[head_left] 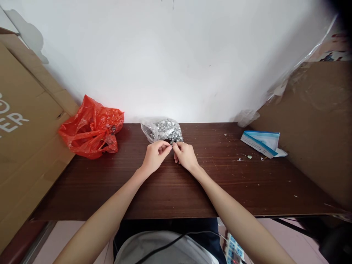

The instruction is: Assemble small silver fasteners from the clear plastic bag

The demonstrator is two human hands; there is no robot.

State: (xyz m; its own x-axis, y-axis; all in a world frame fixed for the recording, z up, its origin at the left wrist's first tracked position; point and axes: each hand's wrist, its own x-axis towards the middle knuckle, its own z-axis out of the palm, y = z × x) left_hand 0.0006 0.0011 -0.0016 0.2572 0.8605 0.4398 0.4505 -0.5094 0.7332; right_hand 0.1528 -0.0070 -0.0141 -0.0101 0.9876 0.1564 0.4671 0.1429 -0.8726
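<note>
My left hand and my right hand meet over the middle of the dark brown table. The fingers of each are pinched, fingertips nearly touching. Whatever sits between them is too small and too covered to name. Just behind the hands lies a clear plastic bag, its mouth spread to the left. Small silvery metal parts fill it, and a few show at its front edge close to my fingertips.
A crumpled red plastic bag lies at the left beside a large cardboard box. On the right are a blue-and-white packet, a clear plastic cup, small scraps and another cardboard box. A white wall closes off the back.
</note>
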